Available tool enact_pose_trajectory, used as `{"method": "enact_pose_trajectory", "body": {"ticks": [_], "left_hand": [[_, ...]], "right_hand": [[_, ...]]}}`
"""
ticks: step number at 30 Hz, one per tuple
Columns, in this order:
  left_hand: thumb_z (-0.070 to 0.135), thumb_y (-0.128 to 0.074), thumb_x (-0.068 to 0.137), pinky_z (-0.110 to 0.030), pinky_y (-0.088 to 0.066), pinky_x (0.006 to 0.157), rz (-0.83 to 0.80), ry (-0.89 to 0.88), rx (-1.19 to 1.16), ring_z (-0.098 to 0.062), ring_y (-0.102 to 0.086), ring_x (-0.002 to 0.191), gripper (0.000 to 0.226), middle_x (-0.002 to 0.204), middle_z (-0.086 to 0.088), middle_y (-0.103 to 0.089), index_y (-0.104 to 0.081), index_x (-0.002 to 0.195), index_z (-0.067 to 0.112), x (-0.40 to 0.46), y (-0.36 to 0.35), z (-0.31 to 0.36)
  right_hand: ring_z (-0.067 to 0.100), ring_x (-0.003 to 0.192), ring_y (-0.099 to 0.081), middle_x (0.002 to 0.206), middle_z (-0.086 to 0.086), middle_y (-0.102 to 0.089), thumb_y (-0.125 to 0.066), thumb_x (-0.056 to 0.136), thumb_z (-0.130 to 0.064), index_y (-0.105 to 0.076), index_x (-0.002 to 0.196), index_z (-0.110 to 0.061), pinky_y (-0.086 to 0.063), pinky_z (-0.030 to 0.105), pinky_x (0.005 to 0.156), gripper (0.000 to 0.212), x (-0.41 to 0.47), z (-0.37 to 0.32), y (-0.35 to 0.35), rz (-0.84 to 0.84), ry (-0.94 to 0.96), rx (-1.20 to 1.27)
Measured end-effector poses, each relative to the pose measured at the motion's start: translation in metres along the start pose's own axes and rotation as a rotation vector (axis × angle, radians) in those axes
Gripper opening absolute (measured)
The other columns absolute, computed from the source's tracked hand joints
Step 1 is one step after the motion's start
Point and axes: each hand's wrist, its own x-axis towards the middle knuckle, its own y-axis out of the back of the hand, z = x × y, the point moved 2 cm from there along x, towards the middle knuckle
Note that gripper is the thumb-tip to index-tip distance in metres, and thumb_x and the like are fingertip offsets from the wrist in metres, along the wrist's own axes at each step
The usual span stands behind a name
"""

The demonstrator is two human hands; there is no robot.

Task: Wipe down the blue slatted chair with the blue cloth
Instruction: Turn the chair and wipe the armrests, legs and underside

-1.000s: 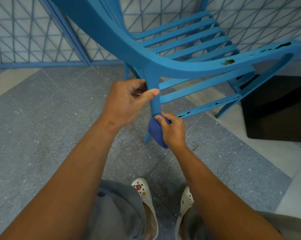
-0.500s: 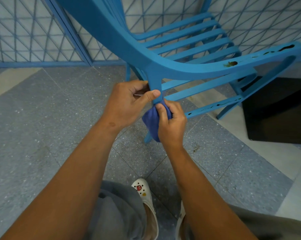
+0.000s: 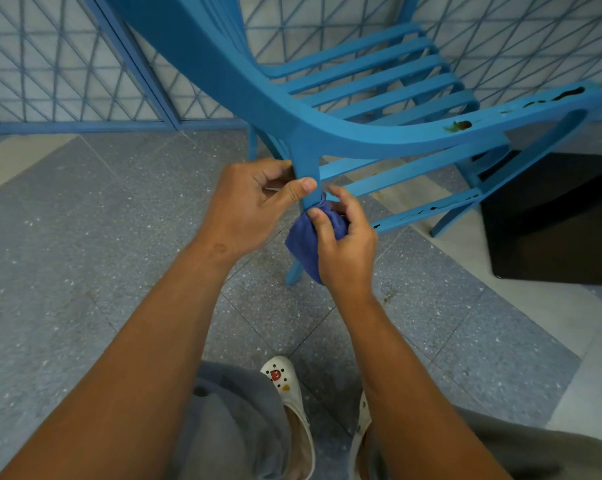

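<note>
The blue slatted chair (image 3: 344, 133) fills the upper middle of the head view, tilted toward me, with chipped dark spots along its right rail. My left hand (image 3: 258, 202) grips the near leg just under the seat frame, thumb across the front. The dark blue cloth (image 3: 303, 244) is bunched around that same leg right below. My right hand (image 3: 341, 244) is closed on the cloth, pressing it to the leg. The lower end of the leg shows beneath the cloth, resting on the floor.
The floor is grey speckled tile (image 3: 85, 254) with a pale strip on the right. A black mat (image 3: 552, 220) lies under the chair's far side. A blue lattice partition (image 3: 67, 64) stands behind. My white clogs (image 3: 289, 386) are near the bottom.
My right hand slid the cloth up the leg from lower down until it sits just under my left hand. The left hand kept its grip on the leg.
</note>
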Motion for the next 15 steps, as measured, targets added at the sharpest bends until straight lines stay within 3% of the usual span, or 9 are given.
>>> {"method": "enact_pose_trajectory", "body": {"ticks": [3,8,11,15], "left_hand": [[0.016,-0.071,0.093,-0.009,-0.05,0.08,0.001,0.003,0.006,0.007,-0.07,0.092,0.02,0.098,0.023,-0.072,-0.071,0.112,0.023,0.0,0.0,0.0],[0.019,-0.073,0.092,-0.01,-0.051,0.08,-0.001,0.005,0.011,0.006,-0.071,0.091,0.02,0.09,0.032,-0.072,-0.071,0.109,0.03,-0.001,0.0,-0.001],[0.017,-0.073,0.092,-0.01,-0.051,0.079,-0.014,-0.007,0.008,0.007,-0.071,0.09,0.02,0.088,0.033,-0.072,-0.071,0.108,0.029,0.0,0.001,0.0],[0.014,-0.073,0.092,-0.013,-0.053,0.081,-0.032,0.0,-0.01,0.004,-0.072,0.092,0.021,0.091,0.029,-0.074,-0.071,0.107,0.029,0.001,0.001,-0.002]], "right_hand": [[0.01,0.096,-0.066,0.101,-0.001,-0.07,-0.069,0.094,-0.016,-0.074,0.114,-0.009,-0.052,0.024,0.087,0.023,-0.006,0.024,-0.006,0.033,-0.006,-0.068],[0.008,0.091,-0.067,0.097,-0.003,-0.074,-0.068,0.095,-0.023,-0.077,0.109,-0.012,-0.054,0.039,0.085,0.02,-0.019,0.068,-0.007,-0.116,-0.216,-0.209],[0.006,0.09,-0.065,0.097,-0.008,-0.071,-0.069,0.094,-0.023,-0.077,0.107,-0.012,-0.053,0.034,0.087,0.019,-0.01,0.06,-0.002,-0.169,-0.256,-0.214],[0.003,0.096,-0.067,0.102,-0.005,-0.074,-0.071,0.093,-0.02,-0.077,0.108,-0.012,-0.052,0.021,0.087,0.019,0.008,0.024,0.008,-0.153,-0.105,-0.11]]}}
